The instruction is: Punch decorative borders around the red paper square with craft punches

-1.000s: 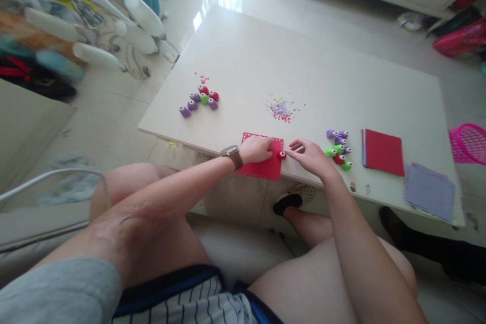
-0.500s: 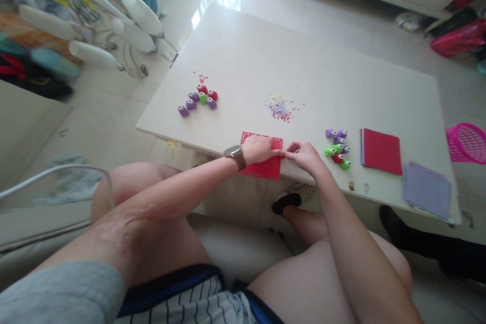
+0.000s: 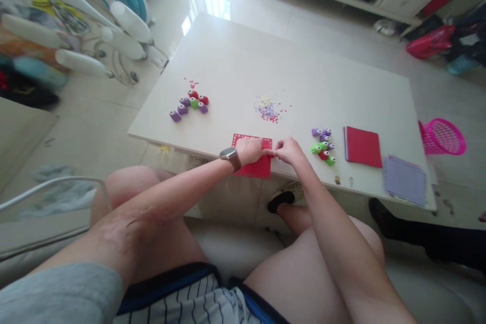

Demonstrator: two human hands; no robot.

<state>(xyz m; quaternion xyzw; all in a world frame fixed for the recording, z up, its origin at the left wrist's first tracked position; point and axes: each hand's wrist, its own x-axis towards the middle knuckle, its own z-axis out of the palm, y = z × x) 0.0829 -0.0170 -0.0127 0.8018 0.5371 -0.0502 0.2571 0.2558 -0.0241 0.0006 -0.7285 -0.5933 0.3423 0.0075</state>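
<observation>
You are, as it looks, at a step of close fingertip work on the right edge of a bright red square paper sheet (image 3: pixel 258 169) with small pale cut-outs along its border. The sheet lies at the near edge of the worktop, its lower part hanging over. Your left hand (image 3: pixel 249 150) rests across it, thumb reaching to the sheet's right edge; its fingers bend downward, and you cannot tell from here how far they close. Your right hand (image 3: pixel 287 151) is just beside that edge, fingertips bunched and meeting the left thumb, or nearly so. Its grip looks narrow, but whether it has hold of anything is hidden. The next move probably calls for a firm left palm, so the overhanging paper does not slip, and a square alignment of the fingertips with the edge.

Your white rectangular worktop (image 3: pixel 304 76) carries a scatter of lilac, yellow and red paper bits (image 3: pixel 268 110) beyond the sheet. To the left stands a cluster of purple, red and green plastic craft punches (image 3: pixel 175 116); to the right, a second such group (image 3: pixel 317 149), then a neat stack of red square sheets (image 3: pixel 362 147) and loose lavender sheets (image 3: pixel 404 182). Past these, a bright pink mesh basket (image 3: pixel 430 136) sits on the pale tiled floor (image 3: pixel 261 2).
</observation>
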